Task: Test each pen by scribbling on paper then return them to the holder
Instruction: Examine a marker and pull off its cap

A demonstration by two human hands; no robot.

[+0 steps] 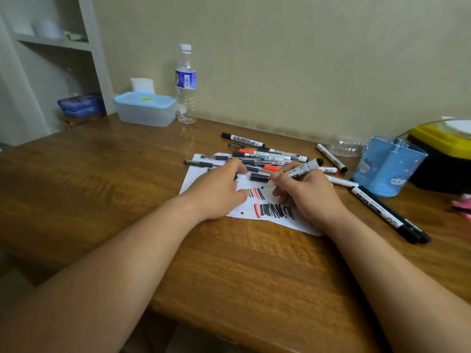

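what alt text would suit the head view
A person's right hand grips a white marker, its tip on a sheet of paper marked with black and orange scribbles, while the left hand rests on the sheet. More pens lie scattered behind, beside a blue holder on the wooden table.

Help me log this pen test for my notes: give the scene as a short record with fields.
right hand: grips white marker with black end, tip down at the paper
left hand: rests on white paper sheet; whether it holds anything is unclear
marks: black and orange scribbles on the sheet
loose pens: heap of markers and gel pens at the sheet's far edge
holder: light blue plastic pen holder, upright, right of the sheet
surface: brown wooden table
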